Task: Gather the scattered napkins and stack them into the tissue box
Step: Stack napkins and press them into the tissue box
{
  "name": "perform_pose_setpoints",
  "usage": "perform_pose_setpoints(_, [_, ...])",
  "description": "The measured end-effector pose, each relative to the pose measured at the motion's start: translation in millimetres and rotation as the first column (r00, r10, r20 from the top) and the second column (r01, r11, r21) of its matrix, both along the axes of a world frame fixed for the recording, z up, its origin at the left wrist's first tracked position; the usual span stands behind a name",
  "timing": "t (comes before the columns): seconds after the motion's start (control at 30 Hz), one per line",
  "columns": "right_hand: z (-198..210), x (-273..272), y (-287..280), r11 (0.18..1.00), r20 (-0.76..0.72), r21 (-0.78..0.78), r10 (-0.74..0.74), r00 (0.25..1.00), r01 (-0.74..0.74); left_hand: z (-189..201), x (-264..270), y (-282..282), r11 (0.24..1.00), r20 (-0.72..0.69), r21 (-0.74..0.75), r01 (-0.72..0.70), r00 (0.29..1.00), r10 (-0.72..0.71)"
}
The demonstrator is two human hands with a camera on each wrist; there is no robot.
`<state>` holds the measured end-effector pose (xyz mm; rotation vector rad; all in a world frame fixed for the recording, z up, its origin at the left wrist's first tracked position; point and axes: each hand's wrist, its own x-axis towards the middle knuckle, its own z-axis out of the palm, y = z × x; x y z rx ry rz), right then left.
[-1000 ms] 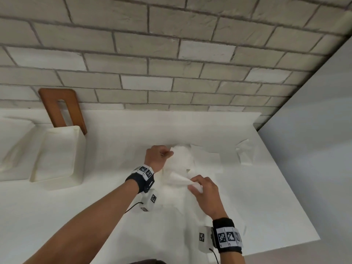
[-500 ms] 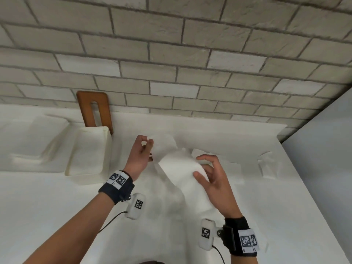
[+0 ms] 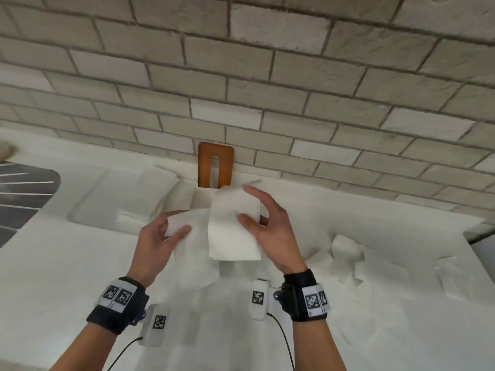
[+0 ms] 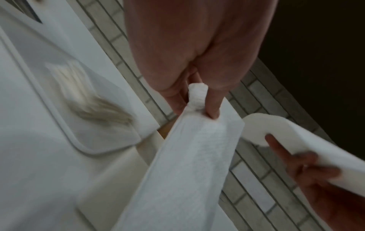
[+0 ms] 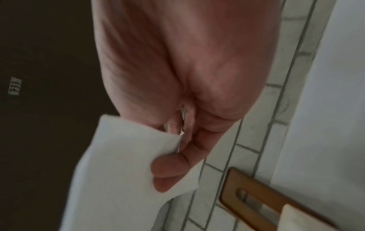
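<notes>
Folded napkin [image 3: 233, 226]: white, rectangular, pinched by right hand [image 3: 270, 231] fingers.
Second napkin [image 3: 187, 236]: white, limp, gripped by left hand [image 3: 155, 242].

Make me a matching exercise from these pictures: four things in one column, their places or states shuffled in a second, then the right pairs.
Things:
1. folded napkin
2. wooden lid
3. loose napkins
4. limp napkin

Places or states:
A. leaning against the brick wall
B. pinched in the left hand
C. lying on the table at the right
D. held in the right hand

Pairs: 1-D, 2-A, 3-C, 4-B
</notes>
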<state>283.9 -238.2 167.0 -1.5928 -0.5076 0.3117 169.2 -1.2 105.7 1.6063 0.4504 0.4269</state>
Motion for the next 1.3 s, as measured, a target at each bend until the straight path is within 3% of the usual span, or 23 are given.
perform_pose_setpoints(0.07, [11.7,2.9,36.2,0.995,-0.048,0.087,0.055,0.997,-0.05,2.7,-20.6,25.8,0.999,-0.006,-0.045,-0.01,1.0,0.01])
perform_pose_setpoints(0.13, [4.1,13.8,59.3,0.996,-0.076,0.07,0.066,0.995,-0.06,5.6,-34.3,43.3,0.998,0.002,-0.049,-0.049,0.999,0.049])
perform_pose_setpoints(0.23, [-37.8,34.9,94.1,0.977,-0.005,-0.209,0.025,1.0,-0.026,12.8,-52.8,74.3,0.994,0.038,-0.074,-0.078,0.996,0.081])
perform_pose_setpoints(0.3, [-71.5,48.5,112.1,0.875,0.029,-0.483,0.058,0.998,-0.037,14.7,-59.4,91.4,0.995,0.043,-0.073,-0.068,0.997,0.071])
perform_pose_setpoints(0.37, [-96.2,55.0,127.3,0.715,0.022,-0.694,0.139,0.99,-0.085,17.5,-62.6,102.1,0.997,0.05,-0.068,-0.038,0.998,0.041])
perform_pose_setpoints(0.4, [-104.0,56.2,133.6,0.662,0.03,-0.744,0.17,0.985,-0.092,18.2,-63.4,106.9,0.997,0.052,-0.071,-0.02,0.998,0.024])
perform_pose_setpoints(0.53, [-107.7,62.1,144.0,0.623,0.027,-0.776,0.183,0.983,-0.095,20.7,-59.0,118.4,0.997,0.07,-0.071,0.022,0.997,-0.017])
perform_pose_setpoints(0.63, [-94.6,51.7,144.7,0.539,0.075,-0.841,0.202,0.977,-0.047,20.6,-50.5,121.4,0.996,0.077,-0.073,0.049,0.996,-0.043])
perform_pose_setpoints(0.7, [-70.9,36.2,145.4,0.616,0.248,-0.781,0.156,0.956,0.102,20.3,-42.1,122.1,0.995,0.061,-0.07,0.065,0.996,-0.061])
perform_pose_setpoints(0.73, [-55.1,25.9,146.1,0.732,0.305,-0.666,0.092,0.948,0.144,19.8,-37.6,121.2,0.995,0.047,-0.067,0.071,0.997,-0.068])
perform_pose_setpoints(0.77, [-36.9,13.6,148.5,0.853,0.283,-0.507,0.025,0.959,0.127,18.7,-32.8,119.7,0.995,0.032,-0.062,0.08,0.996,-0.078])
perform_pose_setpoints(0.8, [-17.8,1.6,151.5,0.92,0.203,-0.389,0.037,0.978,0.046,17.7,-27.9,117.5,0.994,0.022,-0.056,0.099,0.995,-0.098])
perform_pose_setpoints(0.83, [-1.7,-8.5,154.7,0.932,0.151,-0.359,0.111,0.982,-0.05,16.2,-22.6,115.0,0.992,0.011,-0.037,0.123,0.992,-0.123])
perform_pose_setpoints(0.93, [7.8,-15.0,163.9,0.825,0.281,-0.549,0.335,0.899,-0.135,9.5,-4.9,107.1,0.977,-0.041,0.101,0.188,0.982,-0.184])
perform_pose_setpoints(1.03, [-5.3,12.3,159.6,0.794,0.343,-0.608,0.265,0.901,-0.002,3.5,5.7,104.6,0.975,-0.099,0.192,0.11,0.991,-0.092])
perform_pose_setpoints(1.1, [-4.4,34.3,154.6,0.734,0.453,-0.647,0.149,0.879,0.208,-0.7,5.7,110.5,0.988,-0.12,0.152,0.037,0.993,-0.019])
perform_pose_setpoints(1.17, [4.8,53.0,149.8,0.677,0.589,-0.617,0.058,0.806,0.402,-2.4,2.3,118.1,0.994,-0.124,0.11,-0.002,0.992,0.016])
perform_pose_setpoints(1.23, [13.2,65.6,148.5,0.7,0.714,-0.491,-0.018,0.7,0.518,-3.4,-1.2,126.2,0.995,-0.113,0.092,-0.026,0.993,0.037])
perform_pose_setpoints(1.3, [19.1,67.3,147.2,0.736,0.838,-0.317,-0.077,0.539,0.598,-2.5,-2.5,133.4,0.996,-0.083,0.076,-0.042,0.995,0.048])
